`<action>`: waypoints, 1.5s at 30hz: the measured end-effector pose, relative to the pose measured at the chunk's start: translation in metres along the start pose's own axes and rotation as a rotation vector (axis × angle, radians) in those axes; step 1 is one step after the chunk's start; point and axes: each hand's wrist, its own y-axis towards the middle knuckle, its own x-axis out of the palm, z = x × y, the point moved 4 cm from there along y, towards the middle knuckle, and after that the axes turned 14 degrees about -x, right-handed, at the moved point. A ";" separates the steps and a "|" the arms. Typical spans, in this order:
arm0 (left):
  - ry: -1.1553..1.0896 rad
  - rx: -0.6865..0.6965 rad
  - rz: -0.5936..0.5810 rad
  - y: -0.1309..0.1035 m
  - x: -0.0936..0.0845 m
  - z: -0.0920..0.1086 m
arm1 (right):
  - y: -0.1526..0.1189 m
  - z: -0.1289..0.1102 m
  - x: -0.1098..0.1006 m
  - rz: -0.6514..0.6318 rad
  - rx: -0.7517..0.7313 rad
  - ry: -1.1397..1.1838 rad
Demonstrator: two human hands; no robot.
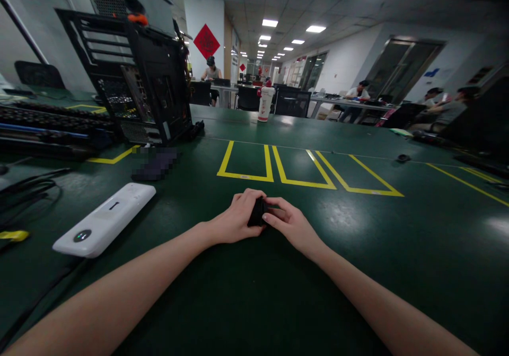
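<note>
Both of my hands meet over the green table, near the middle of the view. A small black object (257, 211) sits between them; its kind does not show. My left hand (238, 215) is closed around its left side, with the fingers over the top and the thumb below. From the right, my right hand (292, 223) pinches the object's other edge with thumb and fingertips. Much of the object is hidden by the fingers.
A white device (107, 220) with a cable lies left, near a dark phone-like item (156, 164). An open black computer case (147, 75) stands behind. Yellow tape outlines (306, 183) mark the green table (254, 303). A white bottle (265, 102) stands at the far edge; several people sit beyond.
</note>
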 end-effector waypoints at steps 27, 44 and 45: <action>-0.009 0.013 0.002 0.000 -0.002 0.001 | 0.002 0.000 0.001 0.037 -0.067 0.027; -0.011 0.006 -0.001 0.000 0.000 0.000 | 0.005 0.005 -0.001 0.063 -0.044 0.029; -0.008 0.008 0.002 0.000 0.000 0.000 | 0.005 0.005 -0.001 0.065 -0.045 0.037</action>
